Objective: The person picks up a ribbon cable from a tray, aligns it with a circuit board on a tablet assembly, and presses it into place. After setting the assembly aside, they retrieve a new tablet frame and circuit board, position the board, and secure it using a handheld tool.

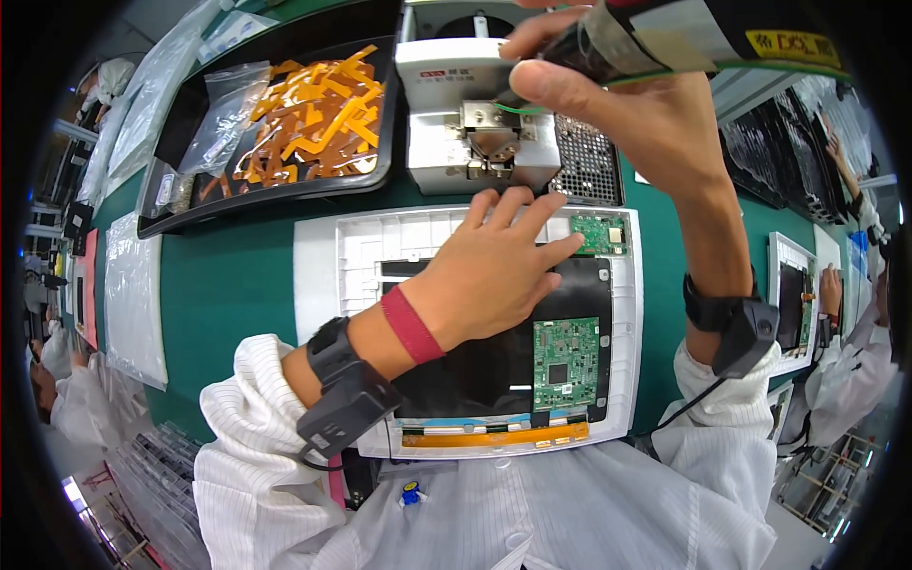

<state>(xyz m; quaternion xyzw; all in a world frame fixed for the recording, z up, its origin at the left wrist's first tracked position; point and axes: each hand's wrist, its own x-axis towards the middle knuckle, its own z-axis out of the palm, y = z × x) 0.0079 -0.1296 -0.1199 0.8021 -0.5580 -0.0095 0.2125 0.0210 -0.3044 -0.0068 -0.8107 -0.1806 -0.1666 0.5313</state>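
My right hand is wrapped around a dark, thick-bodied electric screwdriver, its narrow end pointing at a white screw feeder. The exact tip is hard to make out beside the feeder's metal pickup part. My left hand has its fingers spread over the far side of a white display housing. Its index finger reaches a small green circuit board in the housing's far right corner. A bigger green circuit board lies on the black panel inside.
At the back left, a black tray holds a heap of orange flex cables and clear bags. Right of the feeder is a perforated metal plate. Another display housing and a co-worker's hand are at the far right.
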